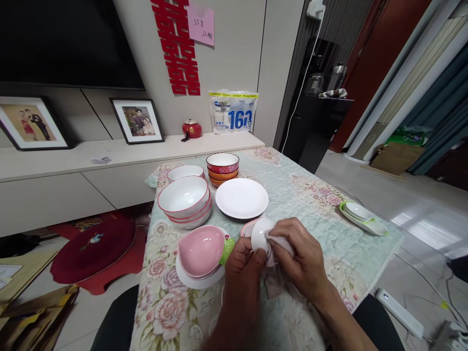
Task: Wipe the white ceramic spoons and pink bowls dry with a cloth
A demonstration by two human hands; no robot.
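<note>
My left hand is closed around the edge of a small white bowl, held up above the near part of the table. A pale pinkish cloth is pinched in my right hand and pressed against the bowl's right side; its loose end hangs below. Just behind the bowl, a pink-rimmed dish is partly hidden. To the left of my hands lies a pink strawberry-shaped bowl with a green leaf handle, resting on a white plate.
Beyond my hands stand white plates, stacked red-rimmed white bowls, another white bowl and red and orange bowls. Small green-edged dishes sit near the right edge of the cloth-covered table. A red stool is at left.
</note>
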